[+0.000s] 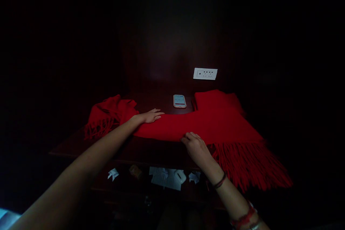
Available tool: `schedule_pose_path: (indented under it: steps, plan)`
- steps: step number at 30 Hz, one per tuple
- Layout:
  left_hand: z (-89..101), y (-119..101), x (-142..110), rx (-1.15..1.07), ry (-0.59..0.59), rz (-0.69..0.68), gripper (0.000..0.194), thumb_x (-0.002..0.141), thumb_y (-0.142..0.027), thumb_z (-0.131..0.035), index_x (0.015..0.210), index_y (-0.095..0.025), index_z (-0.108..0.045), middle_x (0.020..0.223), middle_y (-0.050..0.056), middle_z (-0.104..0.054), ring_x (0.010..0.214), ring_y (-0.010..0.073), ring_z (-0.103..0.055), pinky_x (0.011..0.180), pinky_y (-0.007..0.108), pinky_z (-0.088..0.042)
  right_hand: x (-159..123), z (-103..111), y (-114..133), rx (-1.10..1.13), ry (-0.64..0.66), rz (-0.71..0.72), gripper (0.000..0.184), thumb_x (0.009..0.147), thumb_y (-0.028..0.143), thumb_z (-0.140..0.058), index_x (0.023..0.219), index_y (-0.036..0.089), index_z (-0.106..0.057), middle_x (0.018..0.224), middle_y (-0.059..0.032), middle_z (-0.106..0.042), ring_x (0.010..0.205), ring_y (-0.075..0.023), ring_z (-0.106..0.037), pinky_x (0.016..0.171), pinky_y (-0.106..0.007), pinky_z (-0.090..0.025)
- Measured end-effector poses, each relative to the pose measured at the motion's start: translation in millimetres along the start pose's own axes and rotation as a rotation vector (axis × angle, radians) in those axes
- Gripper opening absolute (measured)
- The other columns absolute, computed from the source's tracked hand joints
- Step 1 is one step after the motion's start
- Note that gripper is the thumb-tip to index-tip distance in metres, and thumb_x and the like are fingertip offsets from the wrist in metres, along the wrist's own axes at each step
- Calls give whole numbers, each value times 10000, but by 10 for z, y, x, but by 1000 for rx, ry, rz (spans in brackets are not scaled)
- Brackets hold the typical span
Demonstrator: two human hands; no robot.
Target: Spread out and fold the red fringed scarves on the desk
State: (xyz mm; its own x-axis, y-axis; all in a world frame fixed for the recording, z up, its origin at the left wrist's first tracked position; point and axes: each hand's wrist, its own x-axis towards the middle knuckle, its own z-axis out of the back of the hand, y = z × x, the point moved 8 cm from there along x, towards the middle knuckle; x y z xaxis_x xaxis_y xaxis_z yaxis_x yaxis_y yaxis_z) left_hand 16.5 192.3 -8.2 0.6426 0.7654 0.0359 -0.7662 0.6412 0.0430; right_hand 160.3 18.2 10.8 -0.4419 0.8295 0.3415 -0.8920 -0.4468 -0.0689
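A red fringed scarf [167,126] lies across a dark tabletop, its middle folded into a long band. My left hand [151,115] rests flat on the band's left part with fingers stretched out. At the near edge of the band, my right hand [194,144] has its fingers curled and closed on the cloth; the fingertips are partly hidden. To the left the scarf is bunched up, with a short fringe [98,125]. On the right it spreads wide, and its long fringe [250,165] hangs over the table's front edge.
Behind the band lies a phone [179,101] with a lit screen. A white socket plate [205,73] is on the dark wall. Below the tabletop, a shelf or drawer holds papers [165,179], a crumpled white piece [113,174] and a small brownish object [135,171]. Surroundings are very dark.
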Motion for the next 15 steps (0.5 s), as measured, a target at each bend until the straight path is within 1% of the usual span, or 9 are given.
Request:
schedule_pose_path:
  steps: [2,3,5,7,8,9,11,13,15]
  plan:
    - [76,98,-20,59,-85,41,346,854,-260,-333,1182,-206,-429,1293,88,-327,1194,219,-263,951,362,-252,-7,-2,-4,2,2,-2,221,797,92,-391,829,185,-589,814,-49,-529,784,-156,-452,740,-269,-358]
    - [137,92,-33,82,-140,38,345,847,-245,-348,1175,-200,-441,1301,89,-315,1204,227,-240,961,370,-238,-8,-4,-5,3,2,-2,220,798,94,-392,831,184,-589,817,-50,-528,785,-155,-451,740,-270,-358]
    - [270,-41,-67,90,-248,0,342,841,-216,-347,1161,-177,-458,1299,92,-318,1206,217,-238,974,358,-226,-4,-4,-4,12,-8,3,218,805,112,-393,859,192,-589,827,-49,-528,797,-155,-452,757,-282,-357]
    - [340,-315,-104,36,-286,-94,339,854,-215,-313,1153,-163,-465,1281,87,-350,1191,180,-276,980,321,-233,3,-7,-14,43,-28,-3,225,822,157,-387,919,216,-582,858,-48,-532,830,-156,-455,797,-308,-348]
    - [332,-481,-121,-5,-259,-159,343,864,-233,-295,1157,-165,-460,1275,80,-365,1184,162,-291,980,306,-237,6,-15,-24,65,-32,-11,234,829,181,-383,951,230,-576,883,-48,-534,852,-158,-458,820,-324,-341]
    - [283,-646,-138,-49,-187,-228,354,872,-264,-285,1177,-174,-440,1275,73,-371,1184,153,-294,982,302,-236,8,-30,-36,86,-31,-23,245,834,200,-378,984,245,-566,914,-50,-535,881,-161,-459,842,-342,-332]
    - [134,-862,-177,-115,11,-286,413,871,-351,-279,1254,-207,-336,1323,67,-304,1218,179,-235,987,357,-213,6,-73,-61,120,-14,-46,270,840,216,-369,1041,265,-542,984,-54,-530,953,-172,-454,879,-380,-311]
    - [16,-883,-216,-152,177,-240,505,850,-448,-276,1307,-247,-201,1375,63,-165,1249,231,-118,983,438,-168,-2,-115,-78,139,8,-61,296,842,213,-360,1087,279,-513,1051,-57,-515,1032,-184,-427,908,-422,-283]
    - [-25,-797,-248,-178,281,-173,599,813,-535,-281,1321,-271,-107,1390,59,-47,1251,263,-15,978,477,-119,-14,-148,-88,151,30,-70,319,844,210,-350,1121,292,-485,1102,-55,-495,1087,-194,-396,920,-463,-258]
